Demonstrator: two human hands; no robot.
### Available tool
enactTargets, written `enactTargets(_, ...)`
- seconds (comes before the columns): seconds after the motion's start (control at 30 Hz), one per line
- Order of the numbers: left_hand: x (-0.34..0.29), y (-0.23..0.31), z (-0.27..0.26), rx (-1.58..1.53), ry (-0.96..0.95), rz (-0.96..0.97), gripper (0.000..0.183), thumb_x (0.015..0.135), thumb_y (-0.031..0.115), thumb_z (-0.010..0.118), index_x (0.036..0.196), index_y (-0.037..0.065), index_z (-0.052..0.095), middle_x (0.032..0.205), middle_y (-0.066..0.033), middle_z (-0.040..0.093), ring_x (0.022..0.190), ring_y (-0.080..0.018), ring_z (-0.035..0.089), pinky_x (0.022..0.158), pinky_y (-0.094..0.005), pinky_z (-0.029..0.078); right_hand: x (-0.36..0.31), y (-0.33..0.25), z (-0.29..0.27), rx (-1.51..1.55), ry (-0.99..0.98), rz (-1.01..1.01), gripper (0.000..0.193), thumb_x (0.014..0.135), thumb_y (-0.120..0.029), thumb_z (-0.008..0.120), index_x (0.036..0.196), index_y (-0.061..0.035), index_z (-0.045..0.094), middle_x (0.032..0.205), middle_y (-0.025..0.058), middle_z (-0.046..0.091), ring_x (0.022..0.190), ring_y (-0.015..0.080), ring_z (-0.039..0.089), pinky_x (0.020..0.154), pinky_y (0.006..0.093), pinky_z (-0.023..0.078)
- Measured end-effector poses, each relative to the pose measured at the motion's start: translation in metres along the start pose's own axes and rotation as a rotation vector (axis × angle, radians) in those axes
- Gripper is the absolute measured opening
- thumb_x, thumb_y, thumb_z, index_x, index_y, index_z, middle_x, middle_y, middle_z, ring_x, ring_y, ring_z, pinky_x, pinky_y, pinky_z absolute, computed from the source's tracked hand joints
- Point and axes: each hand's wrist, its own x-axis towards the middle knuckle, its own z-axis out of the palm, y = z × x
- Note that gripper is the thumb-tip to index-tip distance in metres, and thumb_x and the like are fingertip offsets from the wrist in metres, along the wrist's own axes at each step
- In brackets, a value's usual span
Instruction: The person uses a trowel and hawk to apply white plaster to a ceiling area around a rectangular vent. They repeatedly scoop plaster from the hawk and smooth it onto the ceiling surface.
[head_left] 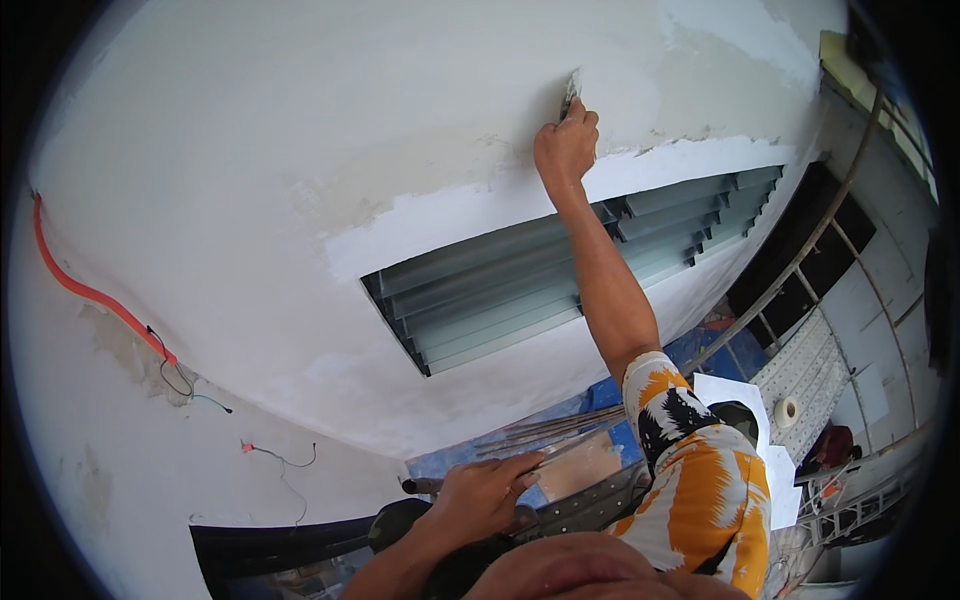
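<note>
My right hand (566,150) is stretched up to the wall, its fingers closed round a putty knife (572,88). The blade meets the pale plastered wall (420,110) just above a louvre window (500,290). Rough patches and a bright white band of filler (430,220) run along the window's top edge. Low in front of my body, my left hand (482,498) is closed on a thin, flat, greyish strip-like tool (578,440). Its fingers and the nearby clutter partly hide that tool, so its exact kind is unclear.
Orange conduit (95,292) with loose wires hangs on the left wall. Below lie a perforated metal plank (595,508), blue sheeting (440,463) and a brown board (580,468). A tape roll (787,410) and curved metal scaffold tubing (800,258) stand at the right.
</note>
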Motion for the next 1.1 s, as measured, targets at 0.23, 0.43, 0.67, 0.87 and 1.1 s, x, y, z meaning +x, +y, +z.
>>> enactTargets(0.23, -0.002, 0.004, -0.002, -0.022, 0.096, 0.048, 0.031, 0.091, 0.015, 0.067, 0.121, 0.006, 0.064, 0.08, -0.0164, 0.07, 0.073, -0.0345, 0.069, 0.062, -0.0427, 0.054, -0.118, -0.101, -0.002, 0.161, -0.213, -0.436, 0.06, 0.077, 0.002, 0.061, 0.136, -0.0043, 0.053, 0.114, 0.0185, 0.056, 0.099, 0.0367, 0.055, 0.072, 0.0451, 0.055)
enactTargets(0.43, -0.029, 0.007, -0.011, 0.009, 0.041, -0.051, 0.034, 0.09, 0.016, 0.068, 0.122, 0.008, 0.063, 0.08, -0.0161, 0.069, 0.072, -0.0344, 0.068, 0.062, -0.0419, 0.055, 0.003, 0.041, -0.058, 0.138, 0.058, 0.198, 0.048, 0.09, -0.005, 0.047, 0.137, -0.0037, 0.054, 0.119, 0.0209, 0.058, 0.108, 0.04, 0.057, 0.088, 0.0537, 0.049)
enactTargets(0.67, -0.03, 0.0, 0.001, 0.094, 0.0, -0.025, 0.03, 0.093, 0.022, 0.065, 0.12, 0.01, 0.063, 0.076, -0.0143, 0.07, 0.069, -0.0342, 0.069, 0.059, -0.0438, 0.054, -0.028, -0.058, -0.001, 0.094, 0.058, -0.125, 0.048, 0.087, -0.009, 0.058, 0.134, -0.0035, 0.055, 0.114, 0.0172, 0.054, 0.104, 0.0369, 0.054, 0.081, 0.0497, 0.051)
enactTargets(0.87, -0.027, 0.001, 0.0, 0.189, -0.191, -0.183, 0.04, 0.088, 0.033, 0.073, 0.121, 0.013, 0.062, 0.081, -0.0149, 0.072, 0.075, -0.0337, 0.071, 0.063, -0.0423, 0.055, -0.165, -0.223, 0.041, 0.321, -0.064, -0.47, 0.069, 0.071, -0.003, 0.072, 0.137, -0.0029, 0.052, 0.12, 0.0216, 0.048, 0.099, 0.0376, 0.05, 0.079, 0.0468, 0.046)
enactTargets(1.1, -0.031, 0.003, -0.005, 0.223, -0.221, -0.184, 0.037, 0.091, 0.026, 0.065, 0.123, 0.008, 0.057, 0.081, -0.0172, 0.071, 0.078, -0.0356, 0.07, 0.065, -0.0464, 0.054, -0.185, -0.143, 0.002, 0.349, -0.14, -0.464, 0.059, 0.076, 0.007, 0.064, 0.132, -0.0101, 0.06, 0.119, 0.0106, 0.057, 0.099, 0.0327, 0.052, 0.082, 0.0448, 0.044)
